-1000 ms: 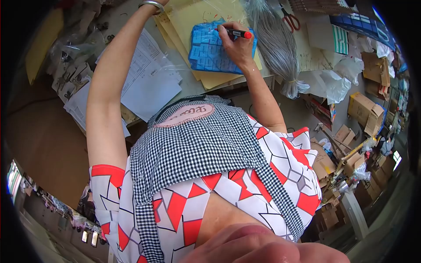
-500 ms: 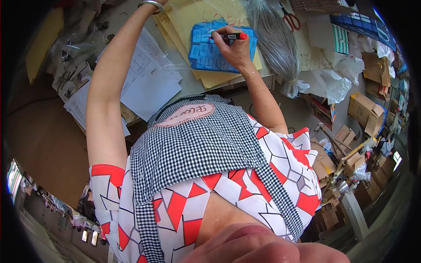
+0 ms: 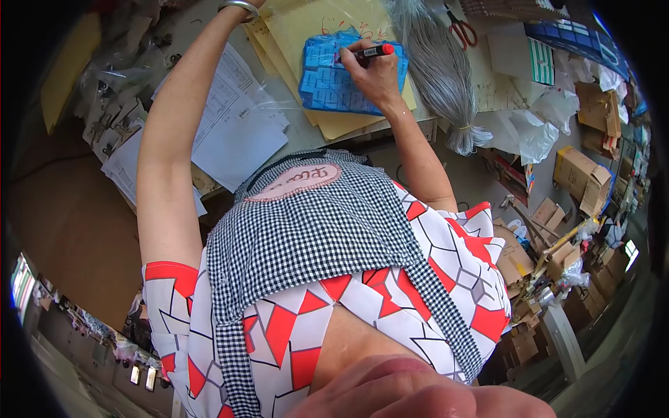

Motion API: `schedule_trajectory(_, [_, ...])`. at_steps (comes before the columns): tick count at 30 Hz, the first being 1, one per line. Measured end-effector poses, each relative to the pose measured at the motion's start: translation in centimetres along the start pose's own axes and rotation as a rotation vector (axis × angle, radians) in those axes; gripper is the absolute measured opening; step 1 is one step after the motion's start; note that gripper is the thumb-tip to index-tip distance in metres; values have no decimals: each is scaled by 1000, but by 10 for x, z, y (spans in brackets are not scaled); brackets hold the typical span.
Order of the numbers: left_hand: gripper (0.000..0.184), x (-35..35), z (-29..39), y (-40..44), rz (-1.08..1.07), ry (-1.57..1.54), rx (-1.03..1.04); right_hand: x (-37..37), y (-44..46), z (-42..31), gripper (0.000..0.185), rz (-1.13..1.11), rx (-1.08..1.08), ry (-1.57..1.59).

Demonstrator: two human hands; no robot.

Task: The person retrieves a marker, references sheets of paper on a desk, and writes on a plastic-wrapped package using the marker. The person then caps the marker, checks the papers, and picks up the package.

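Observation:
My right hand [image 3: 376,80] is closed round a black marker pen [image 3: 369,53] with a red end. Its tip side points left, over a clear-wrapped pack of small blue boxes [image 3: 327,73], and the hand rests against that pack. Beneath the pack lie yellow card sheets [image 3: 293,35], with red handwriting showing just beyond the pack's far side. My left arm reaches to the top edge of the view, where a silver bracelet [image 3: 240,7] circles the wrist. The left hand itself is cut off by the frame, so its fingers are hidden.
Right of the pack lies a bundle of grey cords [image 3: 439,76], with red-handled scissors [image 3: 461,29] beyond it. Printed papers [image 3: 230,118] cover the table's left part. Cardboard boxes [image 3: 582,181] and plastic bags [image 3: 533,129] crowd the right side.
My right hand and the marker have shifted slightly right, and the marker's red end has risen a little. The left arm and the pack look almost unmoved.

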State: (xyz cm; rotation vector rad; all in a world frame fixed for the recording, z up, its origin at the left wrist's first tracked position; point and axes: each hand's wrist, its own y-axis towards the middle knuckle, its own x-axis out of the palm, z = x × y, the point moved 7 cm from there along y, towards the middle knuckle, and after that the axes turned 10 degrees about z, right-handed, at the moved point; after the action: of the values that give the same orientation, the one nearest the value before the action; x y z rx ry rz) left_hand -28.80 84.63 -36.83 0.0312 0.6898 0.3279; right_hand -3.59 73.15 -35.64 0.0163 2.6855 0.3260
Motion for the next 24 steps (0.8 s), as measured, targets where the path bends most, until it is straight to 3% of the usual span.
schedule_trajectory(4, [24,1,-8,6,-10,0,37,-18,1,-12,15,33,32,39])
schedule_trajectory(6, [24,7,-10,5,-300,-722,-102,-25,4,-4,13,136,2,57])
schedule_trajectory(7, [24,10,-7,3,-301,-722,-102,-30,6,-5,12,172,1,62])
schedule_trajectory(9, [26,0,-5,3,17,36,42,-34,8,-5,12,167,4,41])
schedule_trajectory(13, [26,-3,-10,4,5,43,29,-36,8,-1,13,202,32,81])
schedule_trajectory(15, [26,3,-9,2,-291,-725,-120,-34,7,5,13,200,46,111])
schedule_trajectory(16, [26,6,-3,-1,-291,-724,-120,-31,5,11,13,177,42,55])
schedule_trajectory(18, [25,-5,5,-3,12,55,46,-26,3,17,14,154,37,1])
schedule_trajectory(19, [25,-6,-3,1,12,55,47,-21,1,17,14,130,21,17])
schedule_trajectory(21, [24,3,-9,1,-280,-699,-94,-18,-1,10,15,64,-1,7])
schedule_trajectory(22, [24,6,-4,-1,-280,-700,-95,-19,0,8,15,64,-1,7])
schedule_trajectory(24, [24,-4,1,-3,12,94,9,-23,0,7,15,113,16,34])
